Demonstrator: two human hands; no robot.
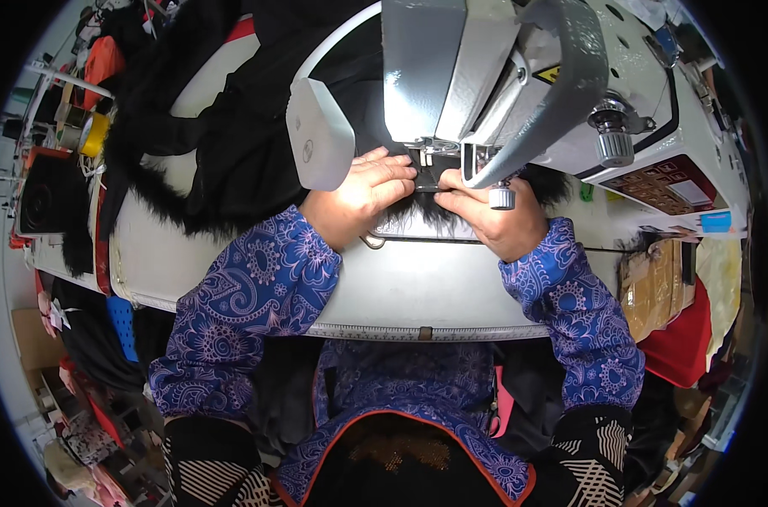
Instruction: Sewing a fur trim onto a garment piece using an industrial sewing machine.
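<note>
White counter (384, 291) carries black fur-trimmed cloth (248, 156), partly under the sewing machine (422, 68). I find the left hand (358, 194) flat on it, right hand (504, 215) pinching its edge; sewing appears unfinished, remainder undeterminable.

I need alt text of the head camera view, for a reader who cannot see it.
A person's left hand and right hand rest on black, fur-edged fabric at the presser foot of a sewing machine. Blue patterned sleeves reach over a pale table.
</note>
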